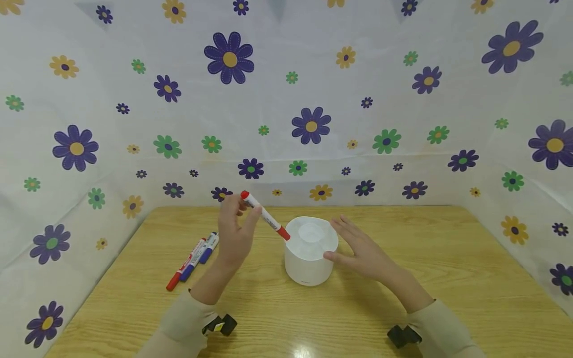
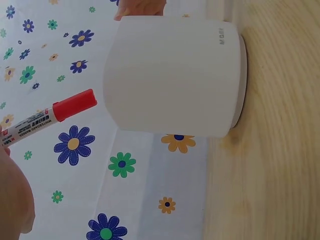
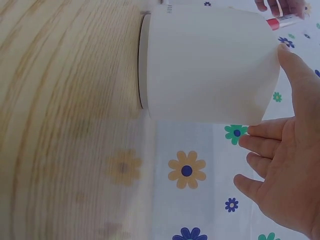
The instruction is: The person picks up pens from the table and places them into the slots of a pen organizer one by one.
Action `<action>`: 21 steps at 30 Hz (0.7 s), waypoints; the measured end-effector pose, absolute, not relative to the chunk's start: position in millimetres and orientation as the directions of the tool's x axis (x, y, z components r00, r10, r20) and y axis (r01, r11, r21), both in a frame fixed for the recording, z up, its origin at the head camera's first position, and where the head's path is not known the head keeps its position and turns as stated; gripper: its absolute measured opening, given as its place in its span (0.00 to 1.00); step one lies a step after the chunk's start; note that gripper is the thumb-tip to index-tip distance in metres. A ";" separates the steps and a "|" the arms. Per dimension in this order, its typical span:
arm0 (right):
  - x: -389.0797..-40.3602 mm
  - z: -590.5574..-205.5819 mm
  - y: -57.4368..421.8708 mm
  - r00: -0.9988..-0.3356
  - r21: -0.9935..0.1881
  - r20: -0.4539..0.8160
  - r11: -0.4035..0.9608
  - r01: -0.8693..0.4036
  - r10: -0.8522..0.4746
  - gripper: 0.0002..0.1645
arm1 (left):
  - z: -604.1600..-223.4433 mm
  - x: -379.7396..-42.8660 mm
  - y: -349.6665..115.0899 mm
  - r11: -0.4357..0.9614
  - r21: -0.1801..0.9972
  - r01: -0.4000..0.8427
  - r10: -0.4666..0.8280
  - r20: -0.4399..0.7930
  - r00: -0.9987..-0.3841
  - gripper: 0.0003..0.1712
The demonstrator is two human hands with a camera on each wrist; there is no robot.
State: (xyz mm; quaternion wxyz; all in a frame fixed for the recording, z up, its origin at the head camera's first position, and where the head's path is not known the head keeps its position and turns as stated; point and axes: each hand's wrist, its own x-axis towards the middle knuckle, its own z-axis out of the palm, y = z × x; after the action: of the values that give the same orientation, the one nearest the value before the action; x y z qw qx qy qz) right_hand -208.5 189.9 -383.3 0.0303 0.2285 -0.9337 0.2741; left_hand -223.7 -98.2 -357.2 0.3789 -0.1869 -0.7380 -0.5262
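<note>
Left hand [image 1: 235, 236] pinches a red whiteboard marker [image 1: 267, 217] between thumb and fingers near its upper end. Marker tilted, lower red end just beside the left rim of a round white desk organizer [image 1: 309, 271], with a small gap showing in the left wrist view. Right hand [image 1: 364, 252] spread with fingers mostly straight, grasping nothing, thumb and fingertips at the organizer's right rim; firmness of contact can't be told. Organizer upright on the wood-grain surface [image 1: 277, 318]. Left of it, one red marker [image 1: 176, 279] and two blue markers [image 1: 187, 272] lie side by side. Flower-print cloth [image 1: 277, 30] behind.
</note>
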 end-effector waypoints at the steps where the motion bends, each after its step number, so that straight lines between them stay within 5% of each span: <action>1: -208.7 -383.4 190.1 -0.894 -0.497 0.182 0.746 -0.443 -0.410 0.51 | -358.0 -223.4 -97.8 0.385 0.627 0.677 -0.113 0.760 -0.640 0.07; 11: -209.9 -384.8 190.8 -0.890 -0.502 0.187 0.738 -0.451 -0.417 0.51 | -370.4 -217.3 -102.6 0.457 0.547 0.701 -0.002 0.789 -0.614 0.08; 21: -211.4 -385.7 191.9 -0.887 -0.507 0.194 0.732 -0.456 -0.418 0.52 | -376.9 -208.1 -108.4 0.558 0.350 0.753 0.172 0.838 -0.517 0.14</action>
State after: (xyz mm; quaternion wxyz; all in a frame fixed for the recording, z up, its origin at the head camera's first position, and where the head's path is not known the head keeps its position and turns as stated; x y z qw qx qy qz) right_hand -211.4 191.9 -385.7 0.0336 0.2349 -0.9299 0.2812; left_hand -208.1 -108.4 -376.9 0.3945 -0.2929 -0.7895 -0.3678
